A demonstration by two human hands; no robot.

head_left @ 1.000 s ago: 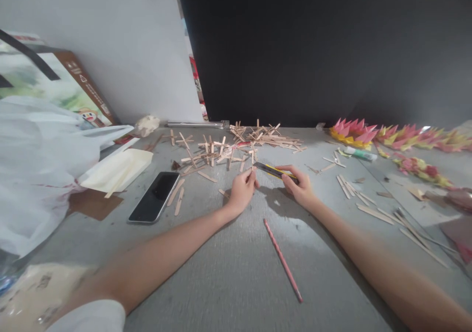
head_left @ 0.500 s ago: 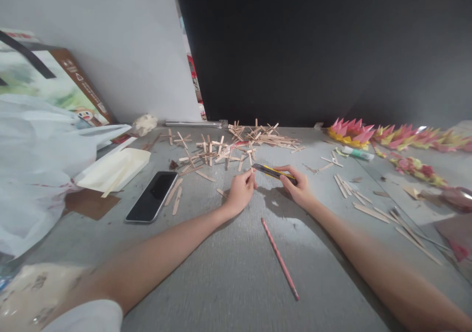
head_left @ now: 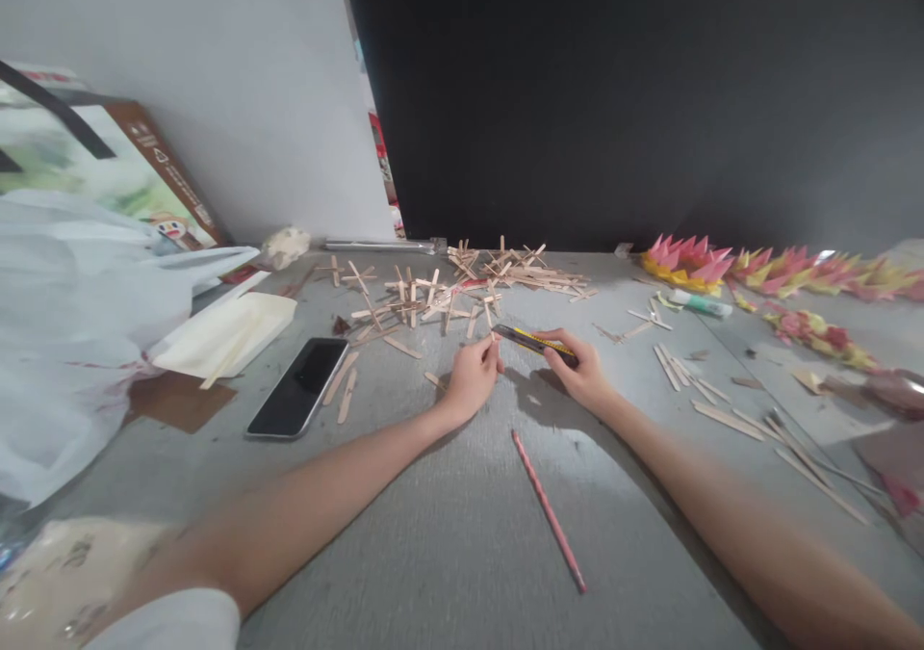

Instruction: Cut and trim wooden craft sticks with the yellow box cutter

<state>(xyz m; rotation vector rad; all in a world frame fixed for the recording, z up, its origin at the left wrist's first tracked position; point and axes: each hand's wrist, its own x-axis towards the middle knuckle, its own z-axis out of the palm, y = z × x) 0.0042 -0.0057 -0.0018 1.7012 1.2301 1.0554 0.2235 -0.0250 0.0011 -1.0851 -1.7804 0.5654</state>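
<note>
My left hand is closed in a pinch around a small wooden stick, whose upper part shows above the fingers. In my right hand is a black and yellow utility knife, with its front end pointing left and close to the left fingertips. Whether the blade touches the stick is too small to tell. Just beyond both hands lies a pile of wooden craft sticks, many joined into crosses. A pink pencil lies on the table between my forearms.
To the left are a phone, a cream paper tray and a white plastic bag. Loose sticks, a glue stick and pink-yellow paper decorations lie to the right. A black panel stands behind.
The knife and my right hand have shifted very slightly to the left. My left hand keeps its pinch, and the objects on the table stay in place.
</note>
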